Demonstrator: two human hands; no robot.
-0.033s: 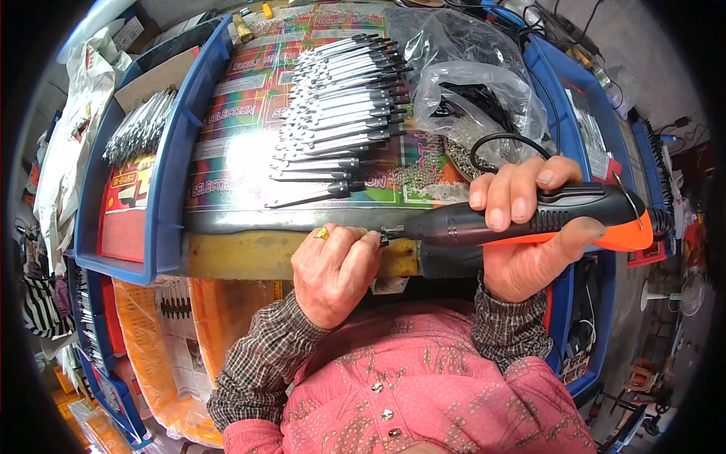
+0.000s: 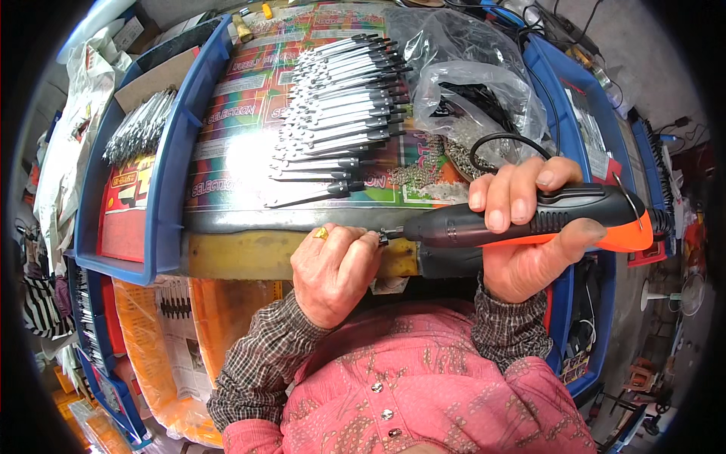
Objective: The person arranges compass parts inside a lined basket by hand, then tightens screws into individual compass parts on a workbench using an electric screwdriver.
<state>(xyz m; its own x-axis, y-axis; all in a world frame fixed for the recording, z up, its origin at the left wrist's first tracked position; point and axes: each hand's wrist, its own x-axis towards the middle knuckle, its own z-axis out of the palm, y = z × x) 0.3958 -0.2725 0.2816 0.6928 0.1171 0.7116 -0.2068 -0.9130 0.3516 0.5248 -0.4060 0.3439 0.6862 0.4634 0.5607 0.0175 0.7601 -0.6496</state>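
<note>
My right hand (image 2: 522,227) is wrapped round a black-and-orange electric screwdriver (image 2: 454,225) lying nearly level, its bit (image 2: 392,231) pointing left. At the bit's tip, my left hand (image 2: 336,265) is closed in a pinch near the bench's front edge. A small dark end shows by its fingertips; most of what it grips is hidden. Beyond the hands, many slim silver-and-black pieces (image 2: 340,132) lie side by side in a stacked row, black ends to the right. Right of them is a heap of small metal screws or similar parts (image 2: 420,170).
A blue bin (image 2: 155,234) with slim silver pieces stands at the left. A clear plastic bag (image 2: 484,83) with black parts lies back right, beside another blue bin (image 2: 548,83). The screwdriver's black cable (image 2: 499,138) loops behind my right hand. An orange lined crate (image 2: 136,325) sits below left.
</note>
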